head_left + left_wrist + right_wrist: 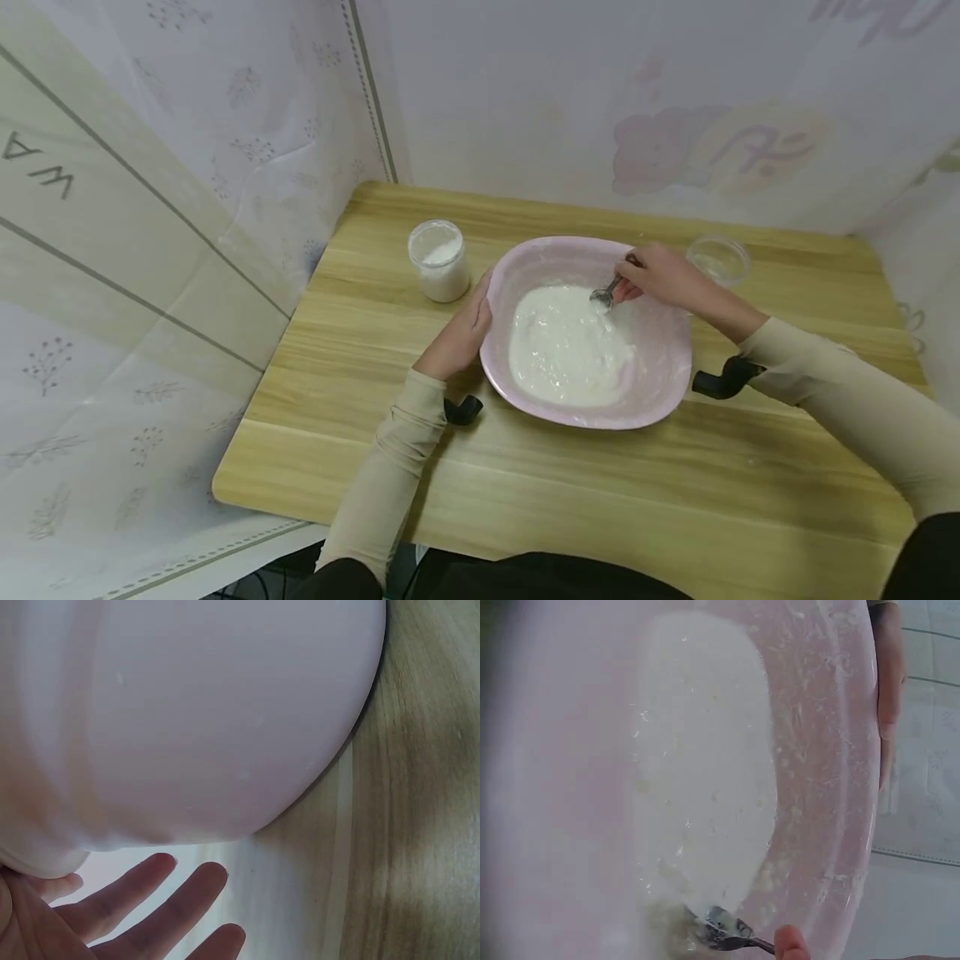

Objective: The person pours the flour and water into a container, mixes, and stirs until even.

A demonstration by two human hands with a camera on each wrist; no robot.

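A pink plastic basin (660,375) stands on the wooden table and holds a thick, lumpy white liquid (570,350). Against the left side of the basin, just outside its rim, rests my left hand (461,333). Its fingers (176,907) reach out loosely spread in the left wrist view. Over the right part of the basin, my right hand (656,275) grips a metal spoon (602,296) by its handle. The spoon's bowl dips at the edge of the white liquid, also seen low in the right wrist view, with white residue on it.
A clear jar (440,262) partly filled with white powder stands left of the basin. Behind my right hand lies a clear round lid or shallow dish (718,258). Patterned sheeting (525,100) rises behind the wooden table (315,417).
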